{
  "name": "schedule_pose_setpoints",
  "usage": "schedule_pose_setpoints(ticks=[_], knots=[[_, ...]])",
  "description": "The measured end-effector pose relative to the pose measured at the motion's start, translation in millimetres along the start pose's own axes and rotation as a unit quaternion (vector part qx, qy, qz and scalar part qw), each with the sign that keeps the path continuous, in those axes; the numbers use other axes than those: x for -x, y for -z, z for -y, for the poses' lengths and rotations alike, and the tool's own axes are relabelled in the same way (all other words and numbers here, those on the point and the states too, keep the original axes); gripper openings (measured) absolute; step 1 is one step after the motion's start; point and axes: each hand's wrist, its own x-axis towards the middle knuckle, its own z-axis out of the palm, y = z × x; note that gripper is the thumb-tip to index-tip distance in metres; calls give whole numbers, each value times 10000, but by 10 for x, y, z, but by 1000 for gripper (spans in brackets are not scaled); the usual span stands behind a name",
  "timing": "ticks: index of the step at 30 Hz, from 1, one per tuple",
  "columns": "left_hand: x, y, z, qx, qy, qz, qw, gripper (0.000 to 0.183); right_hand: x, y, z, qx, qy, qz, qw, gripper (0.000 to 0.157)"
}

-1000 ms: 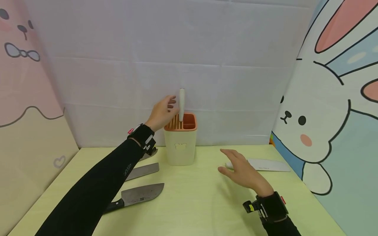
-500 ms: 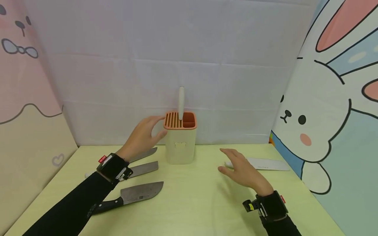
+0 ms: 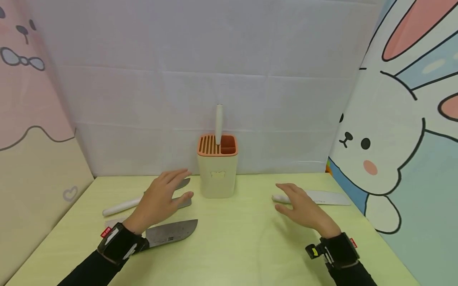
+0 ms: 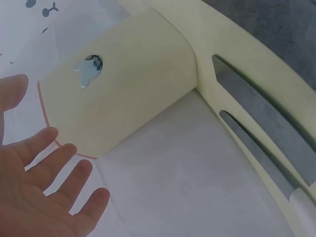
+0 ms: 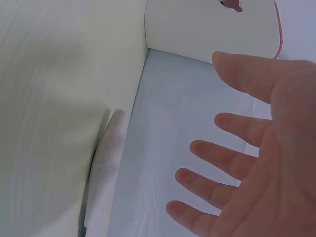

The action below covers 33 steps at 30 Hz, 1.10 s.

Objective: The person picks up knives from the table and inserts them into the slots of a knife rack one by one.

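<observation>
My left hand (image 3: 159, 200) is held over the left side of the table with fingers spread and holds nothing. Beneath and around it lie several knives: a white-handled knife (image 3: 123, 206), another blade (image 3: 185, 203) partly hidden by the hand, and a black-handled knife (image 3: 173, 232) nearest me. My right hand (image 3: 304, 210), also holding nothing, hovers by the handle of a white-handled knife (image 3: 330, 197), whose handle (image 5: 106, 168) shows in the right wrist view. At the back centre stands a cream knife holder (image 3: 217, 178), with one white handle (image 3: 219, 123) upright in its slots.
The pale yellow table (image 3: 243, 246) runs back to a white cloth backdrop (image 3: 286, 111). Cartoon-printed panels flank it, a pink and cream one (image 3: 39, 167) at left and a rabbit one (image 3: 390, 159) at right. The holder's orange top (image 3: 209, 155) has slots and open compartments.
My left hand has drawn back from the handle in the holder, down and left over the knives. My right hand has shifted slightly to the right. The upright handle has stayed in place.
</observation>
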Motion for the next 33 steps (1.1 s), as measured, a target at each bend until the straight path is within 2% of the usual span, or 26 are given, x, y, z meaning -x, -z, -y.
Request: schedule_pose_setpoints(ticks=[4, 10, 14, 23, 33], knots=[[139, -65, 9, 53, 108, 8, 9999, 60, 21, -15, -81, 63, -22, 3, 10000, 61], [259, -166, 4, 170, 232, 38, 9996, 62, 63, -59, -200, 82, -45, 5, 10000, 57], [316, -234, -24, 172, 251, 64, 9995, 63, 80, -105, -265, 11, -123, 44, 9999, 56], [432, -339, -58, -207, 331, 296, 9988, 64, 82, -176, -375, 182, -303, 66, 9994, 53], [486, -429, -59, -353, 129, 330, 9987, 65, 79, -188, -420, 267, -283, 52, 9992, 53]])
